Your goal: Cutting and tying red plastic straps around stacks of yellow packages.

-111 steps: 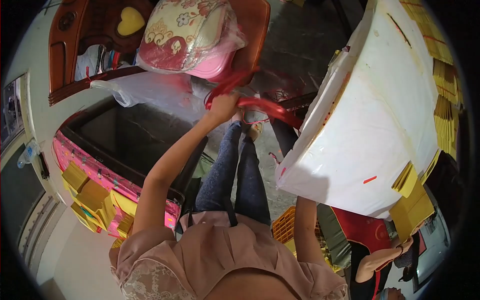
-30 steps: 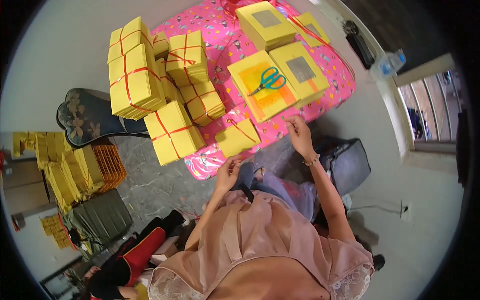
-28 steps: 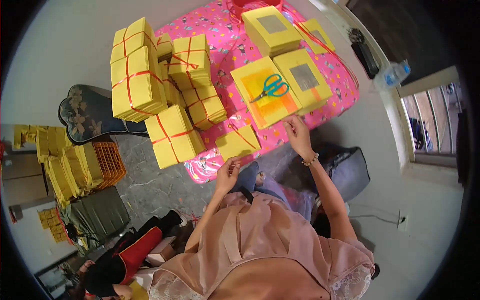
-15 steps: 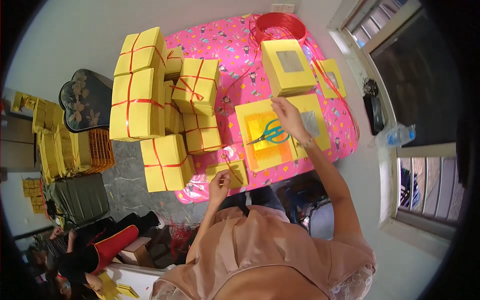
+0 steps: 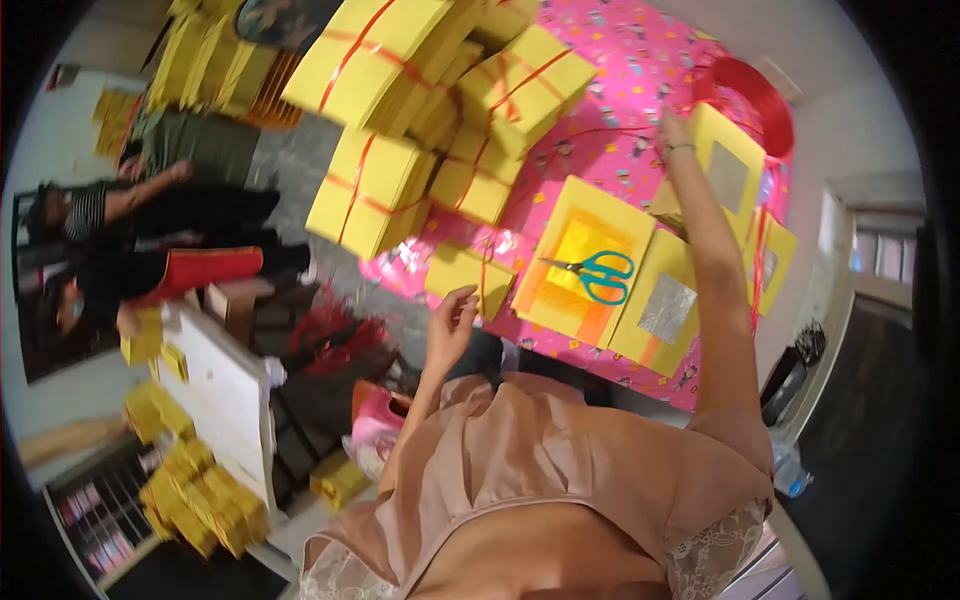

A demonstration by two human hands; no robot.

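Maybe the tall yellow paper bundles tied with red strips (image 5: 385,65) could tip over, since they are piled high and a tug on the thin red ribbon (image 5: 600,131) might drag them. That ribbon lies across the shiny pink patterned table cover (image 5: 635,50) and runs toward the right hand (image 5: 676,132), which is too blurry to tell if it is pinching it. The right arm goes over the thick yellow paper stack with a grey square (image 5: 730,165), so a bump could push it crooked. Well apart from it, the left hand (image 5: 452,318) has loosely bent fingers and seems to hold nothing, just beside the small flat yellow paper pile (image 5: 460,272). The blue-green-handled metal scissors (image 5: 588,269) lie loose on orange-patched paper (image 5: 575,232); a knock could slide them off. The orange plastic crate (image 5: 277,95) is mostly hidden, and I can't tell what is in it or in the clear plastic bottle (image 5: 790,472).
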